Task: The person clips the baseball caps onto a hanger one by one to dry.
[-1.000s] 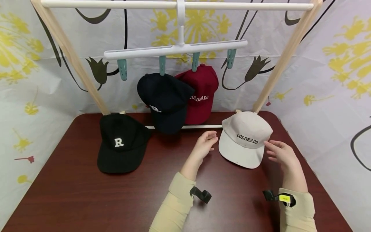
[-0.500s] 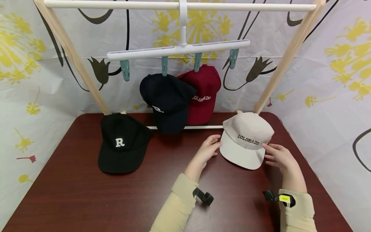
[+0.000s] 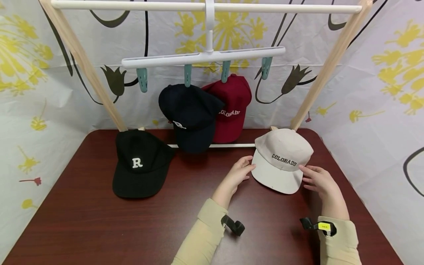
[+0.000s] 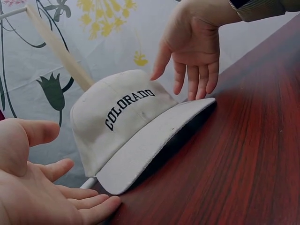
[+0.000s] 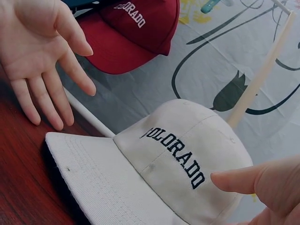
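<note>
A cream baseball cap [image 3: 285,150] lettered COLORADO sits on the dark red-brown table [image 3: 99,228], brim toward me. My left hand [image 3: 236,174] is at the left edge of its brim, fingers extended. On the other side, my right hand [image 3: 322,182] has its fingertips right at the crown's lower side. In the left wrist view, the left hand [image 4: 42,183] lies palm up, low beside the brim corner, and the right hand [image 4: 194,51] hangs with fingers down. The right wrist view shows the right thumb [image 5: 236,180] overlapping the crown. Neither hand grips anything.
A black cap [image 3: 140,165] with a white R rests at the left. From a white hanger [image 3: 202,57] with teal clips [image 3: 142,80] hang a navy cap [image 3: 192,114] and a red cap [image 3: 235,106]. A wooden rack [image 3: 314,84] with white rods stands behind.
My left hand has moved right and slightly toward me, up to the cream cap's brim. My right hand has shifted slightly. The view has moved a little; the caps stay in place.
</note>
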Action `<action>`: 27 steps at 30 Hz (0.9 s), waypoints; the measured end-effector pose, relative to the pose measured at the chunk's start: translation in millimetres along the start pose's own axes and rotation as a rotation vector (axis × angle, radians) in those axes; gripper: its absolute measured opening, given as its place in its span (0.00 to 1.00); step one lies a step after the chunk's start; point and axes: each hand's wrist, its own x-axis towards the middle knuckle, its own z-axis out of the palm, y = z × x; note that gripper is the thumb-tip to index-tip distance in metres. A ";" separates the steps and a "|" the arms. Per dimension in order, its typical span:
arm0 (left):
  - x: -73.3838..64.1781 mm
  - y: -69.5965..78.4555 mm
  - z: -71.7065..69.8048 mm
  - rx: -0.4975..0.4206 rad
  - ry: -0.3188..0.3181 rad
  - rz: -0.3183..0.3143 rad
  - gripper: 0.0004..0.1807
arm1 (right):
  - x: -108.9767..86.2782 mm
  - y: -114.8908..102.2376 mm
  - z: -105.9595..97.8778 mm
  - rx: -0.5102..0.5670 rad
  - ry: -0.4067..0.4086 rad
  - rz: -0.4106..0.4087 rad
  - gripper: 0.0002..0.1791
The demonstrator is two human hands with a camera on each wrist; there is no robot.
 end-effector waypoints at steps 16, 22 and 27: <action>0.7 -3.2 -0.8 -0.021 -0.027 -0.011 0.29 | 2.3 -0.5 3.7 0.006 0.025 0.000 0.49; -0.1 -2.3 -1.0 -0.026 -0.025 -0.023 0.30 | 3.6 0.8 3.7 -0.004 0.035 -0.003 0.48; -0.3 -1.0 -1.2 -0.033 -0.026 -0.023 0.30 | 4.9 2.3 3.3 -0.021 0.047 -0.007 0.47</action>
